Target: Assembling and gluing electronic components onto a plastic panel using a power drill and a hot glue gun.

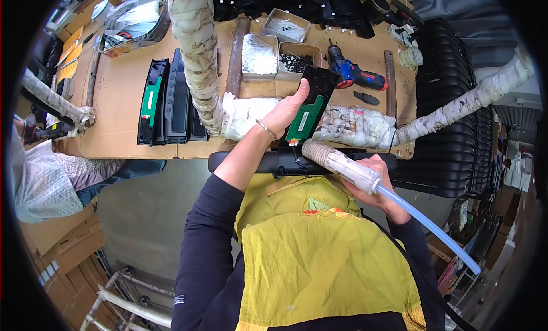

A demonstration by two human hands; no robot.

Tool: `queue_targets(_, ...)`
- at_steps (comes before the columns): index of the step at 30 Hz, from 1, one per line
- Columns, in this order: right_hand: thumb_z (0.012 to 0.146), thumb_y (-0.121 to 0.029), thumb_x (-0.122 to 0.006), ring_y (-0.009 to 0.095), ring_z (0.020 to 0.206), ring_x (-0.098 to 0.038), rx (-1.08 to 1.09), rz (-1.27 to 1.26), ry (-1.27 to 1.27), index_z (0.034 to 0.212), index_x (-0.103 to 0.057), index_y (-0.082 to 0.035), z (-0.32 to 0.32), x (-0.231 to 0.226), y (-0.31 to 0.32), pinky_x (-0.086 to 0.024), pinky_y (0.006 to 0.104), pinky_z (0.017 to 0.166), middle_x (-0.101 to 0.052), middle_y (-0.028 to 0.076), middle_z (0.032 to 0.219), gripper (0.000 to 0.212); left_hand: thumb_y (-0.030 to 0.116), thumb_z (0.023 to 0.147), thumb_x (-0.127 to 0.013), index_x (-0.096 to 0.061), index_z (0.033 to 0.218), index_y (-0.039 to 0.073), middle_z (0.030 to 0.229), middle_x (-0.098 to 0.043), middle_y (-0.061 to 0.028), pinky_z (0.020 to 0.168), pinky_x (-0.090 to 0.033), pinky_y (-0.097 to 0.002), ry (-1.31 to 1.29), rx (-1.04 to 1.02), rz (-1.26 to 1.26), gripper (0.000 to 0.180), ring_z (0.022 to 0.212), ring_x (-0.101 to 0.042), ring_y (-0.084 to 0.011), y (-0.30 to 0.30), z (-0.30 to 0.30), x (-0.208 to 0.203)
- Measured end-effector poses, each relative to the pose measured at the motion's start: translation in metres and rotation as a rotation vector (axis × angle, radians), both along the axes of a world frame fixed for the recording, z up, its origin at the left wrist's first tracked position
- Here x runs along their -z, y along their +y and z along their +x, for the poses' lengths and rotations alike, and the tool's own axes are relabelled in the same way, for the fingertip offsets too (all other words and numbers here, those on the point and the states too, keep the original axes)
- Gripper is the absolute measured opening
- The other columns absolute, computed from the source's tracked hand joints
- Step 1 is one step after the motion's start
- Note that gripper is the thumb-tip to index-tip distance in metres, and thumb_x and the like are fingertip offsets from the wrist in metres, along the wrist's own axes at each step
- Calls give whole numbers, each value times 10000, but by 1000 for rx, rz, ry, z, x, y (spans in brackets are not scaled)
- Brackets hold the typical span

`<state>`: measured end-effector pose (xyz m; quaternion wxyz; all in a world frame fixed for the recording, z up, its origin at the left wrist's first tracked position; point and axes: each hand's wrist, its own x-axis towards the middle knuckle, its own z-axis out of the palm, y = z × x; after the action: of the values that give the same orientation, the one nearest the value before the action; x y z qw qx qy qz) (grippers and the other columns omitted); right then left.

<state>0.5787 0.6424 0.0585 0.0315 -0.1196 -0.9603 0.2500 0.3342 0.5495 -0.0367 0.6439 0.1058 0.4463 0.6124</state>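
Note:
My left hand (pixel 290 113) grips a black plastic panel (pixel 321 79) with a green circuit board (pixel 308 118) on it, tilted up at the table's front edge. Small light and red connectors and thin wires sit at the board's lower end. My right hand (pixel 379 182) is closed round what looks like a hot glue gun (pixel 342 166), its barrel wrapped in whitish tape and a long translucent stick (pixel 428 222) coming from its back. The front of the barrel is close to the board's lower end. A long black bar-shaped part (pixel 234 159) lies below, against my apron.
Tape-wrapped posts (pixel 197 57) rise from the cardboard-covered table (pixel 123 97). Similar black panels (pixel 177 102) lie left. Boxes of small parts (pixel 260 57) and a cordless drill (pixel 357 74) lie beyond my hands. Stacked black parts (pixel 439 114) stand right; another person's sleeve (pixel 43 177) shows left.

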Motion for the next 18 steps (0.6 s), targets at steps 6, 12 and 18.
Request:
queue_targets(6,652,-122,-783,236,578,-582,-52,41,-124,770,-669,-123,4,-1,1,-363,341,585,-603,48,646,164,756,877,-398,-623,1177,48,986,-703,-87,764,-579,-307,22,-46,23,801,859,-698,-170,-1,1,7)
queue_targets(12,681,-189,-795,242,607,-634,7,-60,0,797,-697,-75,1,-1,0,-404,348,611,-663,72,674,191,765,863,-404,-616,1167,38,983,-697,-107,768,-584,-325,-1,-59,10,815,862,-703,-201,-5,1,1)
queue_targets(18,678,-125,-792,247,658,-638,-17,-115,40,841,-684,-81,4,-2,1,-408,346,645,-648,65,709,201,762,867,-395,-610,1156,33,972,-695,-117,766,-585,-330,-17,-47,13,813,862,-705,-215,-5,0,-4)
